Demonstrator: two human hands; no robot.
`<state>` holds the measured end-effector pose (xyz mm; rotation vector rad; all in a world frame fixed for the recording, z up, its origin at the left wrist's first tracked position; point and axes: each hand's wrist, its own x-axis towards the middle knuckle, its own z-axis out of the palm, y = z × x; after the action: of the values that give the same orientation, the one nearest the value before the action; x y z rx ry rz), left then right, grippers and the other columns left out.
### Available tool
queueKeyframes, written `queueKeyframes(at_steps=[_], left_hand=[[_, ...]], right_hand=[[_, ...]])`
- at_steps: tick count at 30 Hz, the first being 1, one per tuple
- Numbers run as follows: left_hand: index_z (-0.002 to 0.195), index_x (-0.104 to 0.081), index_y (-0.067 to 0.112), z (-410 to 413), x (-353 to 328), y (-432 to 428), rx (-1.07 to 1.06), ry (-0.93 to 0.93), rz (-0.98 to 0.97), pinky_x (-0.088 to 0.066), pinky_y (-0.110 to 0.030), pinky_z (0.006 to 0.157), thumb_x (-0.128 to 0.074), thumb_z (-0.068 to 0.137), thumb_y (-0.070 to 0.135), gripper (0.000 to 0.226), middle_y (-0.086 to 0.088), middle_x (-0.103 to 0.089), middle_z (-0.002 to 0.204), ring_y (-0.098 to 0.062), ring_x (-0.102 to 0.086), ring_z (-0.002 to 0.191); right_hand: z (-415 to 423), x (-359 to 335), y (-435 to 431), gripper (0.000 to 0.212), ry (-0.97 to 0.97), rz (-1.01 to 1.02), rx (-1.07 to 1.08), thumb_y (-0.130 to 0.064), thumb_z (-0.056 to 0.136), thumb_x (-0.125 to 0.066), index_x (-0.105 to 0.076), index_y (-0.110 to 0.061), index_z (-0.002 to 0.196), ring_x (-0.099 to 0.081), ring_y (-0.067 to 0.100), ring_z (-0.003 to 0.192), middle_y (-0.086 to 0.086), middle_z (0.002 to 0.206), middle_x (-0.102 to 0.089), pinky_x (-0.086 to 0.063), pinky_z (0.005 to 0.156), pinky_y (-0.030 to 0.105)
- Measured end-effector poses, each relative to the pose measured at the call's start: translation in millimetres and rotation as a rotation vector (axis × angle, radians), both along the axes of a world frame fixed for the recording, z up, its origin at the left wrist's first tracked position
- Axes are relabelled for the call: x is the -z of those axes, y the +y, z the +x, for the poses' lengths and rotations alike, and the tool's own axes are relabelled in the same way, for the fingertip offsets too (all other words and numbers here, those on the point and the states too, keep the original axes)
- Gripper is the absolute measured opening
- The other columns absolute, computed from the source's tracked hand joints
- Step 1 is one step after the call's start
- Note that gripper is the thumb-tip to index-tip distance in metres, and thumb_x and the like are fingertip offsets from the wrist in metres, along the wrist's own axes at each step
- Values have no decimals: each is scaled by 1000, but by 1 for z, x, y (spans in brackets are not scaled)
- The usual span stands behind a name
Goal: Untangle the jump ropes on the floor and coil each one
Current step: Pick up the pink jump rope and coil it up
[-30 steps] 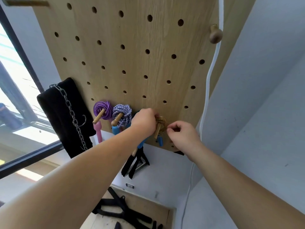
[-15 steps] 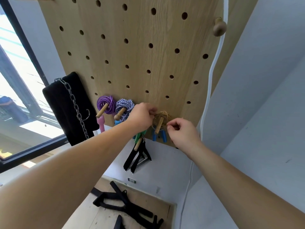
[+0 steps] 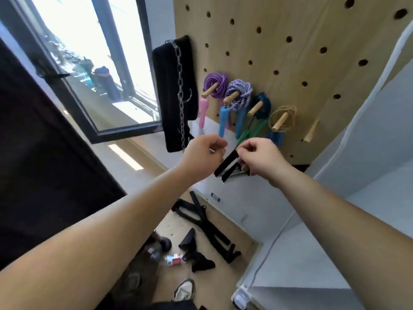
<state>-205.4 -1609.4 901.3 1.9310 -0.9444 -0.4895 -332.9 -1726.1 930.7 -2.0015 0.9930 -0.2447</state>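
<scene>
Jump ropes (image 3: 240, 90), four coils, hang on pegs (image 3: 255, 108) of pegboard (image 3: 290, 63); tan coil (image 3: 292, 115) rightmost. Left hand (image 3: 203, 154), right hand (image 3: 260, 156) just below, fingers curled; any pinch, cannot tell. Advice: seat tan coil well back, handles hanging free.

I can't see what the left hand (image 3: 201, 153) or right hand (image 3: 260, 157) pinch; the pegboard (image 3: 301, 59) runs off-frame above.
</scene>
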Motion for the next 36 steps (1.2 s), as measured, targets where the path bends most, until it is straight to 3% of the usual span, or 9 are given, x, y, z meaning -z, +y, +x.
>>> queueKeyframes(at_steps=[8,12,15,18,22,24,27,31,36], left_hand=[[113,-76,24,-86,88,214,-412,213,111,-59,-29,88,-64,96,19,21,9,-76,100,-6,-72,93],[111,-76,15,-131,113,295,-569,289,243,-47,-7,74,-63,96,12,20,9,-72,97,-4,-65,89],[111,-74,15,-176,146,370,-713,402,346,-53,-25,87,-61,96,14,20,3,-72,104,-10,-65,95],[108,-75,23,-223,171,431,-836,495,384,-59,-35,90,-62,96,21,18,6,-74,102,-15,-70,97],[98,-76,22,-283,183,480,-1063,540,372,-59,-36,82,-61,92,17,17,4,-69,83,-24,-72,88],[100,-75,19,-314,189,494,-1191,573,355,-55,-31,81,-58,92,16,19,3,-71,90,-25,-70,93],[113,-74,14,-361,196,510,-1457,627,262,-43,-21,79,-58,96,12,24,2,-70,101,-16,-63,93],[115,-72,12,-434,205,538,-1791,772,61,-56,-34,89,-60,98,13,21,-5,-71,98,-20,-66,92],[97,-73,22,-540,221,580,-2017,920,31,-58,-37,93,-62,91,22,12,-3,-75,99,-25,-72,97]], right_hand=[[14,70,140,12,416,-10,-786,-29,102,-62,-70,-21,106,-71,13,84,-3,97,-73,-53,69,25],[18,84,216,7,486,-112,-1034,-26,100,-62,-69,-26,101,-69,13,85,-6,96,-71,-59,83,32],[14,101,295,24,560,-245,-1341,-15,92,-59,-67,-32,78,-63,14,82,-11,84,-66,-52,72,26],[3,121,366,15,571,-331,-1559,-19,92,-61,-71,-27,85,-61,15,83,-12,84,-64,-48,75,26],[-27,139,453,13,484,-288,-1774,-27,100,-60,-71,-21,97,-63,14,87,-7,93,-66,-48,74,21],[-50,145,488,19,493,-256,-1846,-31,100,-58,-73,-21,108,-65,16,99,-5,105,-71,-53,88,33],[-84,155,535,20,491,-253,-1990,-30,100,-57,-74,-20,106,-66,16,98,-4,105,-73,-52,83,30],[-133,163,599,17,539,-256,-2205,-31,100,-58,-70,-30,87,-71,15,85,-6,89,-75,-58,75,31],[-208,165,693,20,578,-344,-2435,-30,100,-56,-72,-22,93,-73,22,84,2,88,-76,-62,83,43]])
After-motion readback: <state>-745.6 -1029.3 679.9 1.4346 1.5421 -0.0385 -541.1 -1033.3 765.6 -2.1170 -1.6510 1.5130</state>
